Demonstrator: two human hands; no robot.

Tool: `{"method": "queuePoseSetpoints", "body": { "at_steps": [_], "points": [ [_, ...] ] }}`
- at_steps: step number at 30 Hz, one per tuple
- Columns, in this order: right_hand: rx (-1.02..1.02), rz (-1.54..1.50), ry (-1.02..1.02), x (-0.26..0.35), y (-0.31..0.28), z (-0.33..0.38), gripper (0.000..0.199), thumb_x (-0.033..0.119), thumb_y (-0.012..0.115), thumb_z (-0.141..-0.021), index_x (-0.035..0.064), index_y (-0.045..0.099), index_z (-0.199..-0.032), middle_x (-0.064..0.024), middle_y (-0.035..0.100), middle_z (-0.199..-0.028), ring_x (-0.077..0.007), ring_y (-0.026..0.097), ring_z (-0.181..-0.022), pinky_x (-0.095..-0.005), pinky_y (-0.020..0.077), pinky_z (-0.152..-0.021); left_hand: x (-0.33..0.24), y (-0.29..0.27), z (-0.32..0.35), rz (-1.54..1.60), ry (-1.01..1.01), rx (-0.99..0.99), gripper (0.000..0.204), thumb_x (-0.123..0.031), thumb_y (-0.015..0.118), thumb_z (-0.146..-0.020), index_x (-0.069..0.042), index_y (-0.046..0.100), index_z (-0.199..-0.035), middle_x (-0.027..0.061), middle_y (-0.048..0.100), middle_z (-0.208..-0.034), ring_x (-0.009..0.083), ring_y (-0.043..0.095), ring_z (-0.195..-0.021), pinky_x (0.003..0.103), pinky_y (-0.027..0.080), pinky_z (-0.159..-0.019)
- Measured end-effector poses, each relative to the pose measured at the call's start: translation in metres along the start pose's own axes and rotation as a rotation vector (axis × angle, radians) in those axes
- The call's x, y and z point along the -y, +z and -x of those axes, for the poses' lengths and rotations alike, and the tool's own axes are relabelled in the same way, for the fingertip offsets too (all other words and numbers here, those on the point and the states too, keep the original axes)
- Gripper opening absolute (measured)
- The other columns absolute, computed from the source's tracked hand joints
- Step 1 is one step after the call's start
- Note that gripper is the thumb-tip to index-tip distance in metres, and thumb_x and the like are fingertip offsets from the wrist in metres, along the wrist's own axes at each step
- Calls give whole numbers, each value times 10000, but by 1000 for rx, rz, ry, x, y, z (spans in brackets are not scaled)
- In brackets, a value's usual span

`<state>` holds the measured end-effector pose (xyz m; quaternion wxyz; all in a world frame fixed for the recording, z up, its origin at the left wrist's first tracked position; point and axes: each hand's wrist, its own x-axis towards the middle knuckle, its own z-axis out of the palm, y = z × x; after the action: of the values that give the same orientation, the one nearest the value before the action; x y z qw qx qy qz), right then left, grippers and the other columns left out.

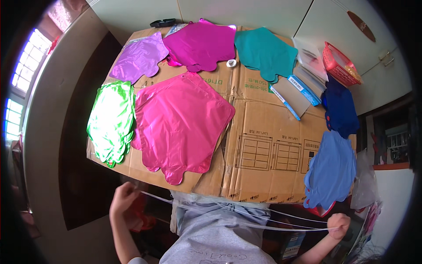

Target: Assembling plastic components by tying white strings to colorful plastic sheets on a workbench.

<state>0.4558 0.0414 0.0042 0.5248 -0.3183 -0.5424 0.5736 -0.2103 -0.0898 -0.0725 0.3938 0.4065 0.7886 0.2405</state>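
Note:
Below the front edge of the cardboard-topped table, a white string stretches across my lap in several thin strands. My left hand is closed on its left end. On the right, my right hand makes a fist round the other end, held out wide to the side. Nearest my left hand on the cardboard lies a large flat pink foil balloon, with a shiny green foil stack beside it. A light-blue flat stack hangs near the right edge, above my right hand.
Purple, magenta and teal flat pieces lie along the back of the cardboard. A small white roll, blue-and-white boxes, a dark-blue stack and a red basket are there too. Cabinets stand behind.

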Motion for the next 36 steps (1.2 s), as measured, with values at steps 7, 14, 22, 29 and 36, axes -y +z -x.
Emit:
{"method": "queuePoseSetpoints", "body": {
  "at_steps": [7,14,22,29,36],
  "points": [
    [-304,147,166,25,-69,55,247,137,594,-816,67,412,-664,-26,359,-682,-115,343,-567,-243,273,-465,-129,-62,54,-263,480,134,166,-35,719,-590,-30,590,-693,48,581,-649,193,555,-586,278,439,-550],
    [-525,-356,-14,69,-53,57,132,125,494,-904,78,380,-856,-16,346,-718,-88,344,-546,-222,277,-431,-186,-41,46,-483,852,146,164,-89,717,-594,-54,622,-723,28,608,-674,204,546,-607,313,447,-564],
    [-847,344,220,105,-167,144,71,129,467,-933,69,472,-895,17,336,-664,-33,261,-465,-189,186,-385,-222,-47,-3,-523,944,-309,148,27,662,-622,-33,592,-737,57,569,-660,245,507,-626,336,409,-556],
    [-23,1397,519,71,-3,6,399,128,667,-690,12,603,-1067,-167,594,-1042,-288,568,-999,-365,443,-856,-261,10,-14,-475,1291,208,169,-64,694,-596,-50,606,-740,24,576,-715,195,554,-667,308,459,-591],
    [210,-145,152,-63,228,-54,520,179,686,-791,-54,482,-1209,-176,533,-1180,-221,511,-1107,-326,365,-967,-272,92,1,-256,1369,563,143,-93,643,-687,-36,577,-800,43,538,-706,196,544,-696,318,460,-579]
  ]
}}
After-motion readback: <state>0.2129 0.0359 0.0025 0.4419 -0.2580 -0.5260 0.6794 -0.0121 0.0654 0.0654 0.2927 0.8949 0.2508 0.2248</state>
